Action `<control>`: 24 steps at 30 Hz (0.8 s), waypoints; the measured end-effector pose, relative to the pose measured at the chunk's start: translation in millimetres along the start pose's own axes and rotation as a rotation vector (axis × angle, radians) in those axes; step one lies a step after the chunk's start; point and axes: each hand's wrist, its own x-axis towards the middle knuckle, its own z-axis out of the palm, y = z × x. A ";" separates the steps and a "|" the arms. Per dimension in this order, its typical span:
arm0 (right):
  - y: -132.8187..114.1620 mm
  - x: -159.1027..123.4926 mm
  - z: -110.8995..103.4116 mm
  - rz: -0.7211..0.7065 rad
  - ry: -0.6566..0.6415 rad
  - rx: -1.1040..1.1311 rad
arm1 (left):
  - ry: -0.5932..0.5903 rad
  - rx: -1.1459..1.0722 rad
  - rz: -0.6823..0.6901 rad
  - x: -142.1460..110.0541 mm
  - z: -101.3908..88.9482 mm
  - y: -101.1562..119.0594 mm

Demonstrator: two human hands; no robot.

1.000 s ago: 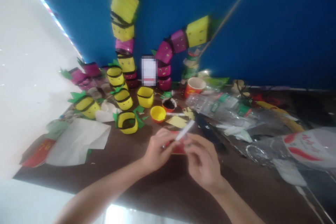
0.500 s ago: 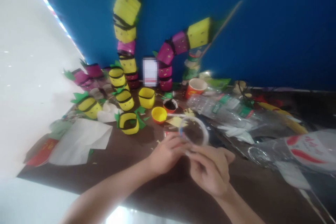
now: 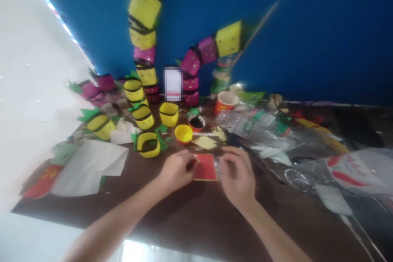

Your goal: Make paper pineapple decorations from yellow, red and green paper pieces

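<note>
My left hand (image 3: pixel 179 170) is closed in a pinch at the left edge of a red square card (image 3: pixel 207 168) on the dark table. A tiny pale bit shows by its fingertips, too blurred to name. My right hand (image 3: pixel 239 178) curls at the card's right side, its thumb and fingers bent. Against them shows a narrow, clear, shiny edge, seemingly a roll of clear tape (image 3: pixel 218 167), mostly hidden by the hand. Just behind the card lie pale yellow paper pieces (image 3: pixel 205 142) and a small yellow cup (image 3: pixel 183 134).
Yellow cut cups with black bands (image 3: pixel 147 144) and green leaves stand left, near white paper (image 3: pixel 92 168). Stacked yellow and magenta cups (image 3: pixel 190 84) rise along the blue wall. Clear bottles (image 3: pixel 254 125) lie right, with a large labelled bottle (image 3: pixel 359 172) at the edge.
My hands, together before, have moved apart to either side of the red card, which now shows openly. The clear ring standing up between them has swung down beside my right hand.
</note>
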 end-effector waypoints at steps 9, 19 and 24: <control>-2.7 -2.6 4.3 0.003 -0.098 0.027 | -0.041 0.042 -0.186 -0.9 10.2 11.2; -5.5 -2.0 2.6 0.108 -0.134 0.096 | 0.016 -0.625 -0.226 2.7 7.4 11.0; -3.7 -1.1 2.9 0.231 -0.188 0.202 | 0.015 -1.002 -0.350 7.0 4.5 10.6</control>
